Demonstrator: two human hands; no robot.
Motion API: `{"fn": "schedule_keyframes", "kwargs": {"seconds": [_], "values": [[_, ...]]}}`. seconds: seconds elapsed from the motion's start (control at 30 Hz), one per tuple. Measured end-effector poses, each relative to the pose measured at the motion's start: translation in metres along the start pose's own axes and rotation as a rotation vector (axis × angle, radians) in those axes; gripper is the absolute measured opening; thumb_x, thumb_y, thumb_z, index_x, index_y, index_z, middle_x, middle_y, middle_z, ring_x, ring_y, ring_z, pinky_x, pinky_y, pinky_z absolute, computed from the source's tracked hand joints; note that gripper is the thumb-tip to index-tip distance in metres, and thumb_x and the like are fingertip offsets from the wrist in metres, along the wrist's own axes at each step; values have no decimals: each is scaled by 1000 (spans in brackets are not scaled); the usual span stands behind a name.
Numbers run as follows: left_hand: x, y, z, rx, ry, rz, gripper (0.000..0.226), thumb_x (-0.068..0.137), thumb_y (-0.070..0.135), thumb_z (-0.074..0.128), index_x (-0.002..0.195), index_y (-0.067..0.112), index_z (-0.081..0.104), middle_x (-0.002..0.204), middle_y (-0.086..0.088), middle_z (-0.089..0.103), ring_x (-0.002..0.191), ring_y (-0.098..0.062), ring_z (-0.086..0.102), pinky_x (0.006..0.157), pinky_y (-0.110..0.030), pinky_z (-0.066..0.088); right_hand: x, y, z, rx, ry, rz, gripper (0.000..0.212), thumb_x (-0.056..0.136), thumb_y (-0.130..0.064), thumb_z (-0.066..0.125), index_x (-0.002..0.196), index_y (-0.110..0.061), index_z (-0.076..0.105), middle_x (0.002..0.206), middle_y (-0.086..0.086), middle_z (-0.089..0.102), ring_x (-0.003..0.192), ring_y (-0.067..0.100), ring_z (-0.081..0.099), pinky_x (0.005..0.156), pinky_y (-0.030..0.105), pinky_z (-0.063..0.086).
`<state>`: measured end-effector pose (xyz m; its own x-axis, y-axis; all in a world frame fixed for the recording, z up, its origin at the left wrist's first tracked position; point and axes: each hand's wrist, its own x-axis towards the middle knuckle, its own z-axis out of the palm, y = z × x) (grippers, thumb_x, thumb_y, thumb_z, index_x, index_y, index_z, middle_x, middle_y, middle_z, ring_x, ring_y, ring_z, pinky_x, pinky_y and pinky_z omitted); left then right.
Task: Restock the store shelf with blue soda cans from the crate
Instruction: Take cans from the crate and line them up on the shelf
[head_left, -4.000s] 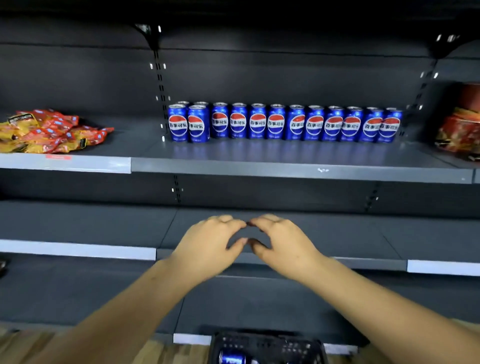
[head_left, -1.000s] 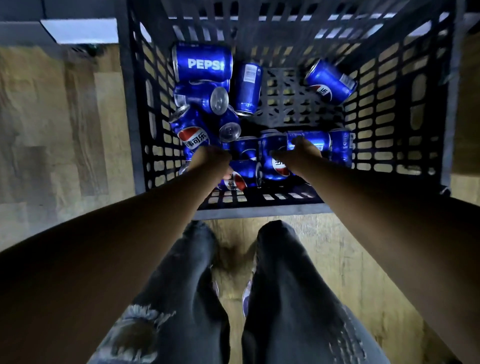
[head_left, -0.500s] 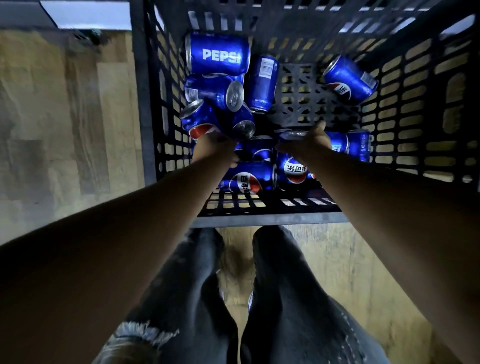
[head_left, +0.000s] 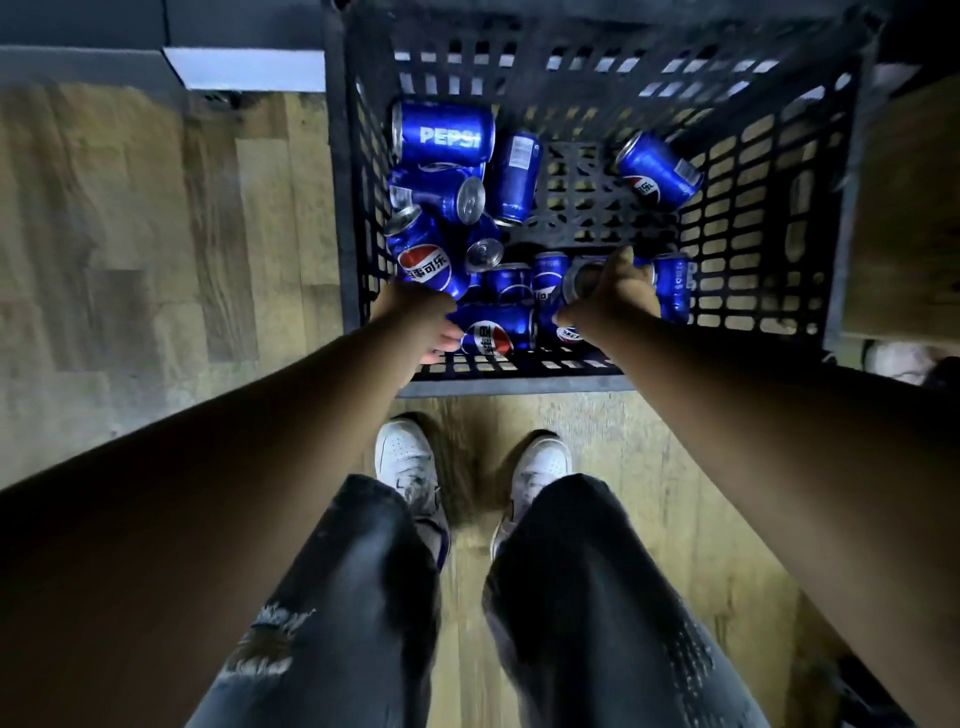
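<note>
A black lattice crate (head_left: 509, 387) stands on the floor in front of my feet, with several blue soda cans lying jumbled inside. My left hand (head_left: 415, 319) is at the crate's near left, fingers curled round the lower end of a tilted blue can (head_left: 423, 257) with a red-white logo. My right hand (head_left: 615, 296) grips another blue can (head_left: 574, 283) near the crate's middle, its silver top showing left of the hand. One can (head_left: 657, 169) lies alone at the far right, and a can (head_left: 493, 335) lies between my hands. The shelf's stocked row is out of view.
The crate's walls rise on all sides around the cans. Wooden floor (head_left: 156, 234) spreads to the left. The shelf base with a white strip (head_left: 244, 67) is at the top left. My dark jeans and white sneakers (head_left: 405, 462) are just behind the crate.
My view dropped from the shelf with its row of cans to the crate. Both hands, empty then, reached in and closed on cans. The right hand's can has tipped up.
</note>
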<state>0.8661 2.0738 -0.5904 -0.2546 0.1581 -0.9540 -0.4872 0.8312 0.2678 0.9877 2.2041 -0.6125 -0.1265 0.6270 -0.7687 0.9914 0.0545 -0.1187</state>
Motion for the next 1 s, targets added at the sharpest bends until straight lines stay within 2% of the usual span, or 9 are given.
{"fn": "schedule_keyframes", "kwargs": {"seconds": [0.1,0.2,0.27,0.47,0.6,0.73,0.8,0.9,1.0], "values": [[-31,4,-1,7,-22,-14,23,99,15,40,108,3,58,69,-8,66,68,-19,58,79,-33,47,-30,-8,-22,-40,-24,-54,94,86,-20,66,150,-6,-2,153,23,15,138,34,28,105,32,35],[-65,15,-1,128,-74,-32,32,102,16,31,126,6,50,124,-18,59,110,-29,57,96,-35,40,-56,-14,-47,1,8,-96,88,83,-17,68,148,-5,11,148,22,25,132,32,36,99,30,38],[-88,24,-1,218,-129,-56,37,103,16,26,133,3,44,140,-21,45,130,-31,44,108,-39,34,-78,-18,-65,2,9,-133,82,81,-15,71,145,-7,19,145,19,28,129,32,39,95,29,39],[-164,51,-17,177,-23,37,32,100,17,39,125,-1,48,119,-19,62,105,-28,61,77,-33,46,-148,-32,-119,-15,22,-197,91,78,-19,75,146,-9,15,145,21,28,127,34,41,98,33,42],[-220,60,-23,115,-12,63,18,99,16,40,94,5,54,117,-19,63,101,-28,62,82,-32,45,-207,-39,-144,-14,29,-237,97,77,-28,76,147,-10,11,146,21,27,125,32,43,88,29,44],[-264,58,-27,-11,-32,25,27,101,23,36,81,9,48,113,-16,62,69,-18,57,80,-32,42,-257,-42,-167,93,24,-280,67,71,-30,79,124,-11,42,127,14,49,103,25,53,67,22,41],[-281,54,-32,-169,-33,-35,26,100,25,35,91,8,52,98,-14,63,66,-18,55,76,-31,43,-283,-48,-182,100,28,-310,50,69,-35,80,103,-15,50,115,8,54,95,22,51,68,25,39],[-310,55,-39,-281,-16,-68,25,97,29,38,98,6,48,82,-13,58,68,-23,57,62,-34,43,-313,-57,-201,117,57,-328,79,61,-45,83,120,-8,46,111,5,58,95,20,57,73,27,47],[-347,68,-44,-301,-108,-122,45,97,46,32,107,2,41,91,-21,60,81,-32,63,61,-36,45,-345,-70,-229,125,116,-368,80,63,-43,82,123,-7,43,108,3,58,98,21,59,71,26,46]]}}
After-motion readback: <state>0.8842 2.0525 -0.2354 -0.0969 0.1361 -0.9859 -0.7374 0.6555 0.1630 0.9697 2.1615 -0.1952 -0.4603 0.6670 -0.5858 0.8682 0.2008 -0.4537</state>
